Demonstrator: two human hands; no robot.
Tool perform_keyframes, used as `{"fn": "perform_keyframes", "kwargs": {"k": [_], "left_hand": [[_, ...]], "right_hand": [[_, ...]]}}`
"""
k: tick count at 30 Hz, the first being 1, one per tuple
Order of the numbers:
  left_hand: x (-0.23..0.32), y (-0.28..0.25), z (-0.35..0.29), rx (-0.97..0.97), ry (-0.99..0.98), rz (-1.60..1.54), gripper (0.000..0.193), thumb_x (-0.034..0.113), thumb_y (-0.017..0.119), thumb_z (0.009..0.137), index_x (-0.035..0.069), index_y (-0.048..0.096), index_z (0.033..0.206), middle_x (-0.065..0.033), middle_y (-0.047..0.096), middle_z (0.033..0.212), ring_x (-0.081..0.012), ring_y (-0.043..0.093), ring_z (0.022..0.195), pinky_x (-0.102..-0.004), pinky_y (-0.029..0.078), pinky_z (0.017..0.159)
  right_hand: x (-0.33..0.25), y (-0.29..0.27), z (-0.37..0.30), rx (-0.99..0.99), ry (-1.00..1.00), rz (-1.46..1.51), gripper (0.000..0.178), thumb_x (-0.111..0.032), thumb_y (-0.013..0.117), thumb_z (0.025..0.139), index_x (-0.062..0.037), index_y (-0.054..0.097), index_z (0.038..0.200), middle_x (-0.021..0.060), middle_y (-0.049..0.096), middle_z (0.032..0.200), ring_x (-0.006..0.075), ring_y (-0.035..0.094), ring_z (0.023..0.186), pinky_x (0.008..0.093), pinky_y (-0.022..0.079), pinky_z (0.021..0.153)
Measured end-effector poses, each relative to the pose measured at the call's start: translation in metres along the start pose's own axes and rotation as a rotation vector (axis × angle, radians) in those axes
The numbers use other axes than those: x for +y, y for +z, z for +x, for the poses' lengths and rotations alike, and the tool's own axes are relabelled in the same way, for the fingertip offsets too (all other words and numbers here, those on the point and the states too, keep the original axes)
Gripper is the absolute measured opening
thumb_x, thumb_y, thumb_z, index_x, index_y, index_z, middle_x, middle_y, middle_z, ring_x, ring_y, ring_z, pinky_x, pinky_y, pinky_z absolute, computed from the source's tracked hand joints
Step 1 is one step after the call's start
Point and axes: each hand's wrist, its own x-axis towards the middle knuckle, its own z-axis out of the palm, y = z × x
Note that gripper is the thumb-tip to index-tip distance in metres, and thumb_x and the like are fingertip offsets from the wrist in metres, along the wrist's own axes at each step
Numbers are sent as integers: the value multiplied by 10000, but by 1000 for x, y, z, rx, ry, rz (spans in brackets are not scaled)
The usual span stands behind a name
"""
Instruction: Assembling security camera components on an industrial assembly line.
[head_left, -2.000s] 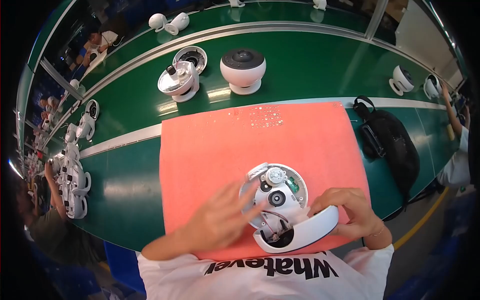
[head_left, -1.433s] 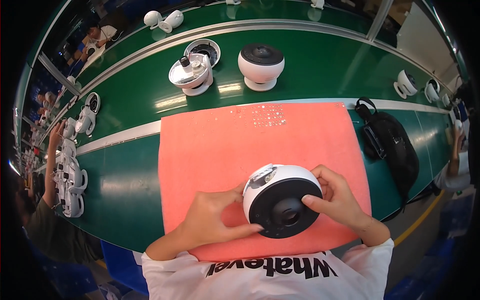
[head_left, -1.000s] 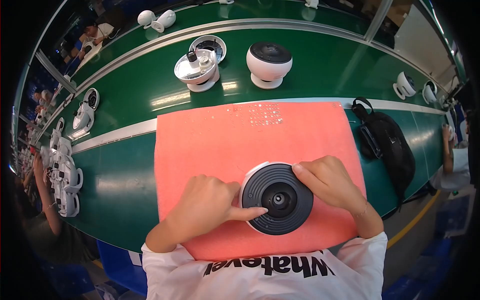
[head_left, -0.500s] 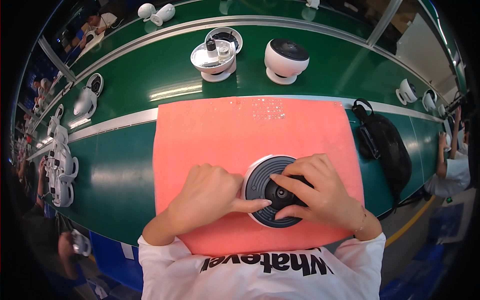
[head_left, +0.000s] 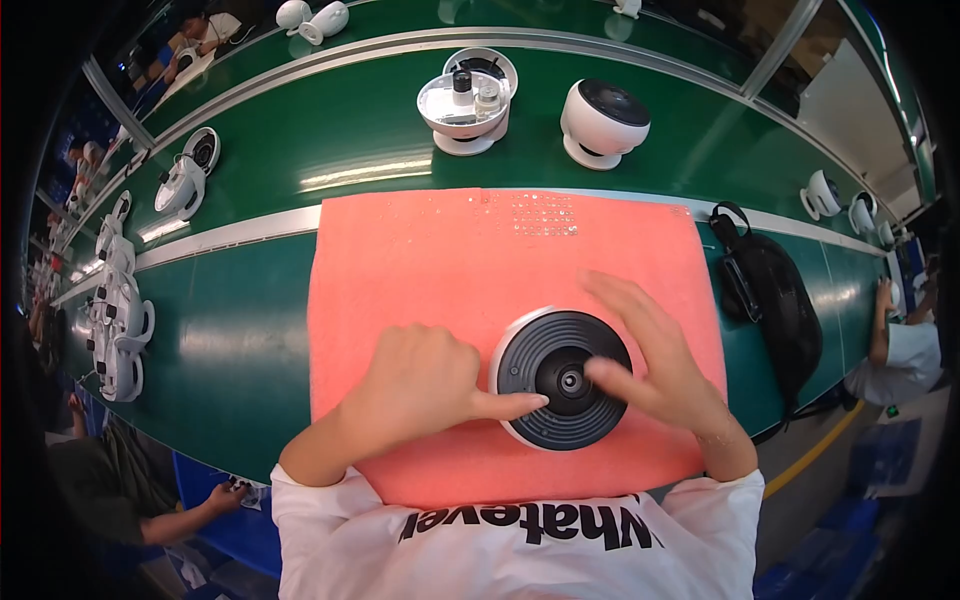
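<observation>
A round white housing (head_left: 497, 372) lies on the pink mat (head_left: 400, 270) with its black ribbed face (head_left: 535, 350) upward. Its sunken middle holds a small metal-ringed hub (head_left: 570, 379). My left hand (head_left: 425, 378) grips the housing's left edge, the thumb stretched over the black face and the other fingers curled at the side. Over the right part of the face is my right hand (head_left: 655, 365), its fingers spread and nothing between them. The right thumb, a little blurred, is near the hub; whether it touches cannot be told.
Small shiny screws (head_left: 545, 214) lie in rows at the mat's far edge. Beyond, a green belt (head_left: 370, 130) carries an opened white unit (head_left: 462, 105) and a closed one (head_left: 604, 125). White parts (head_left: 120, 330) are heaped at left; a black bag (head_left: 770, 290) lies at right.
My right hand has let go of the middle of the black face, lifted off and spread its fingers. My left hand keeps its grip. The units on the far belt have shifted right.
</observation>
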Motion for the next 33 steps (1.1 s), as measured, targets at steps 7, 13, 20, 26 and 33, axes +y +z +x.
{"fn": "perform_keyframes", "kwargs": {"k": [7, 13, 20, 26, 33], "left_hand": [[-17, 50, -3, -34, 130, -1258, 720, 406, 685, 726, -13, 442, 1259, -192, 579, 1134, -286, 553, 1081, -365, 420, 926], [-23, 43, -24, 556, 339, -853, 861, 257, 779, 596, -46, 374, 1293, -196, 611, 1020, -282, 629, 930, -359, 514, 786], [-63, 12, -18, 625, 325, -954, 897, 208, 783, 557, -41, 373, 1315, -151, 585, 1126, -222, 580, 1021, -342, 532, 767], [-128, 26, 17, 844, 677, -1755, 714, 553, 466, 841, 91, 292, 1357, -118, 341, 1382, -294, 385, 1243, -446, 315, 1037], [-134, 30, 26, 740, 683, -2536, 659, 573, 415, 857, 113, 363, 1327, -101, 406, 1336, -281, 421, 1201, -461, 327, 1013]], "right_hand": [[-5, 18, 3, -161, 372, 405, 434, -267, 569, 856, -29, 422, 1188, 175, 560, 1085, 288, 573, 1008, 353, 444, 843], [-28, 42, 20, 39, 125, 186, 794, -387, 797, 618, 14, 327, 1117, 213, 528, 1020, 327, 583, 927, 372, 474, 791], [-36, 42, 74, 237, -40, 169, 876, -395, 819, 570, -2, 317, 1172, 241, 544, 1067, 325, 582, 974, 377, 477, 826], [-63, 66, 112, 296, -216, 427, 914, -201, 764, 650, -86, 235, 1387, 150, 441, 1283, 269, 465, 1172, 399, 427, 948], [-96, 79, 99, 585, -644, 161, 965, -280, 814, 586, 8, 303, 1352, 237, 414, 1315, 361, 535, 1087, 362, 497, 837]]}}
